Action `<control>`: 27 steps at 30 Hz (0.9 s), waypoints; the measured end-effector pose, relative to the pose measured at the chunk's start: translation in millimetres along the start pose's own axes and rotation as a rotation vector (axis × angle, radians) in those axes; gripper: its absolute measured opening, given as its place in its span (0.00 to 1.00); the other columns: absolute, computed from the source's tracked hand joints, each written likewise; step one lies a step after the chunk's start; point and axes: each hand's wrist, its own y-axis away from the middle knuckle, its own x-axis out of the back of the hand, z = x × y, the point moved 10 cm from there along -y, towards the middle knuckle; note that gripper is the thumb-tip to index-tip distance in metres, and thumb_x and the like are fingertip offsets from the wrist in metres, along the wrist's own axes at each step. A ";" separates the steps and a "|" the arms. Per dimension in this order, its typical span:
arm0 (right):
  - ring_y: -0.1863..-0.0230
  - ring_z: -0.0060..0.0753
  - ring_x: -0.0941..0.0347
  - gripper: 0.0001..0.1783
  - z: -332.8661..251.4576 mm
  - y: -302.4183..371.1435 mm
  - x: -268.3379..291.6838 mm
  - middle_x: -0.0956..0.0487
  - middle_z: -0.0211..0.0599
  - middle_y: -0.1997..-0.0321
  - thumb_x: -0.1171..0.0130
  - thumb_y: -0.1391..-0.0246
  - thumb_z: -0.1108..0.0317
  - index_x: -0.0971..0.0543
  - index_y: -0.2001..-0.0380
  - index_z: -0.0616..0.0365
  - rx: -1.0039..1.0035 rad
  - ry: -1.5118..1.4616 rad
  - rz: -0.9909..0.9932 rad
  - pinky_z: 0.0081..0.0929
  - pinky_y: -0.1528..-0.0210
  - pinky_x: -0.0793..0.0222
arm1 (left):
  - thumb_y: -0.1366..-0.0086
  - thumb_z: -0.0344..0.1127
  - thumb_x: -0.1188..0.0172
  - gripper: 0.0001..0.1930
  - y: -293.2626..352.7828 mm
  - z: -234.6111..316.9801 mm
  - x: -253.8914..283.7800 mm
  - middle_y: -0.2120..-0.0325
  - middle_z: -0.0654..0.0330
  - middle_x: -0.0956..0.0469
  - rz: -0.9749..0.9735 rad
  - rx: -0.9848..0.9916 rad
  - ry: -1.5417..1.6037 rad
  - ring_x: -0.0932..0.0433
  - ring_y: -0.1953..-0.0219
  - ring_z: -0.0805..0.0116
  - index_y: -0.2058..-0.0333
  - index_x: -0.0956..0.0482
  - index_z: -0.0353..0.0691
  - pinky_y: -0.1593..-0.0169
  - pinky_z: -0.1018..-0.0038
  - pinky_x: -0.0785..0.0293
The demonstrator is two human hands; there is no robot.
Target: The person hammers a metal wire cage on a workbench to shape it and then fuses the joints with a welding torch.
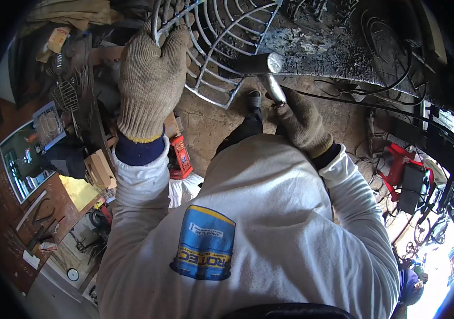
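My left hand [155,80], in a beige knit work glove, is closed around the side bar of a silvery metal wire grate [227,45] with curved rods and a straight outer frame. The grate is held tilted at the edge of a dark, scorched workbench [317,61]. My right hand [305,123], gloved the same way, grips the handle of a hammer [261,64]. Its thick cylindrical head is just right of the grate's lower corner; whether the two touch I cannot tell. The fingers of my right hand are partly hidden.
Black cables [397,74] loop over the bench's right side. On the left stand a red plastic crate [182,159], a cardboard box [100,168] and a brown table [56,204] with pliers. A red frame [394,165] and a person [410,284] are at the right.
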 end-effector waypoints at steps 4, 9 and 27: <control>0.71 0.31 0.23 0.31 -15.7 7.2 11.8 0.20 0.40 0.69 0.50 0.34 0.46 0.26 0.49 0.70 0.115 -0.172 0.105 0.27 0.65 0.27 | 0.32 0.36 0.41 0.18 2.4 15.6 -1.9 0.60 0.56 0.16 -0.053 0.146 -0.088 0.18 0.63 0.72 0.46 0.24 0.33 0.60 0.75 0.22; 0.67 0.33 0.22 0.29 -30.5 5.3 7.6 0.19 0.43 0.67 0.49 0.34 0.50 0.28 0.48 0.70 0.270 -0.173 0.170 0.27 0.60 0.27 | 0.32 0.39 0.41 0.19 -3.2 21.1 -2.2 0.61 0.55 0.16 -0.074 0.020 -0.180 0.18 0.64 0.72 0.47 0.23 0.34 0.60 0.75 0.22; 0.59 0.42 0.20 0.25 -17.2 -11.6 1.4 0.18 0.46 0.60 0.49 0.33 0.55 0.29 0.45 0.67 0.107 0.124 -0.062 0.31 0.53 0.26 | 0.33 0.42 0.41 0.15 -7.2 5.1 -0.4 0.70 0.50 0.17 -0.035 0.091 -0.073 0.17 0.68 0.52 0.57 0.19 0.36 0.62 0.64 0.22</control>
